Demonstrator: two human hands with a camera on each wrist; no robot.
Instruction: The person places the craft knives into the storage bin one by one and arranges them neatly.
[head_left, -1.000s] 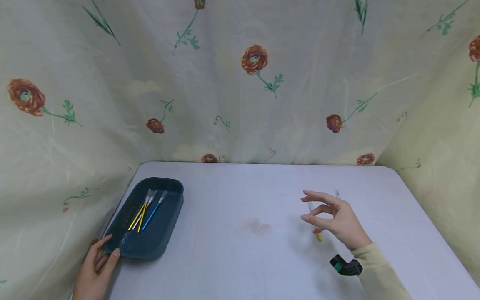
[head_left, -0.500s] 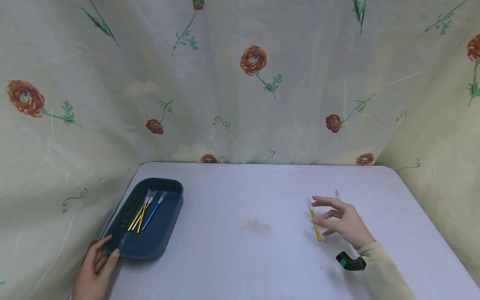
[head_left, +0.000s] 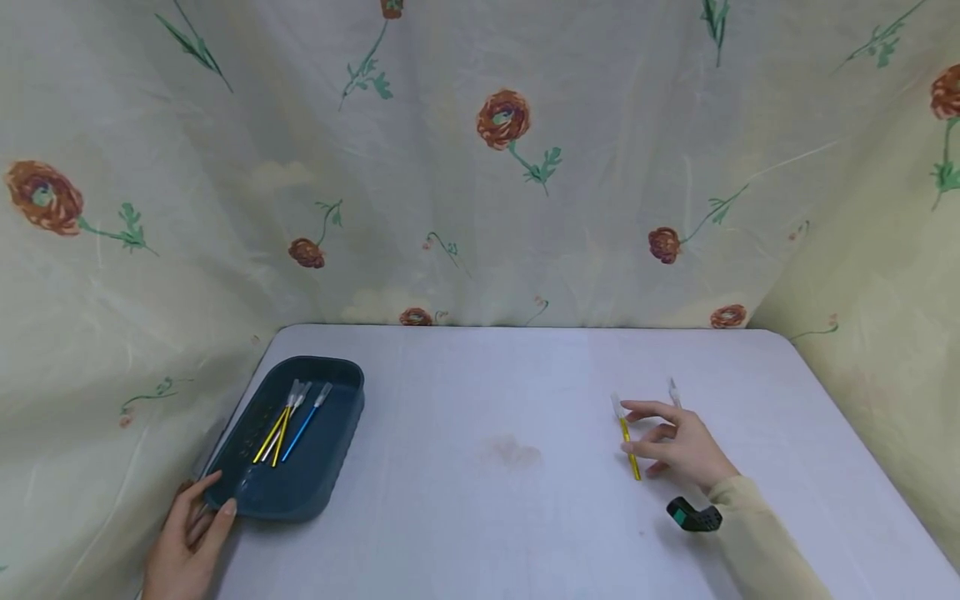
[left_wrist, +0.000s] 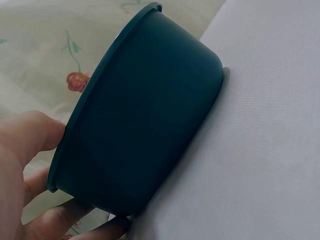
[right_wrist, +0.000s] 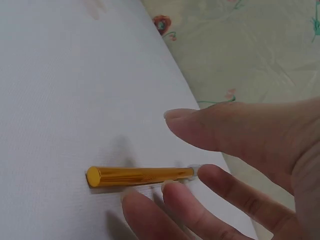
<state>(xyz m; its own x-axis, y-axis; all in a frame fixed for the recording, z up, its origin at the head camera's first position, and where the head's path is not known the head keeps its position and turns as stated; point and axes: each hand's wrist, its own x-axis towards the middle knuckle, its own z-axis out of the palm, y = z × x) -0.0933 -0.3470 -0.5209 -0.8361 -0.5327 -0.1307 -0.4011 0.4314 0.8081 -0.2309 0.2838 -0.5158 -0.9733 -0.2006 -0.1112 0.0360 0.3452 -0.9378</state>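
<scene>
At the left, my left hand grips the near corner of a dark blue-green tray. In the left wrist view, the thumb sits at the rim and the other fingers lie below it against the wall. My right hand is close over a yellow craft knife with a clear cap, lying on the table. In the right wrist view, thumb and fingers are spread apart on either side of the yellow handle, which they do not hold. The capped tip of another craft knife shows behind the right hand, its handle hidden.
Inside the tray lie two yellow knives, a silver one and a blue craft knife, all with clear caps. A white cloth covers the table. Flowered fabric hangs along the back and sides. A faint stain marks the middle.
My right hand has moved right and lowered towards the yellow craft knife, uncovering more of its handle. The left hand and tray have stayed in place.
</scene>
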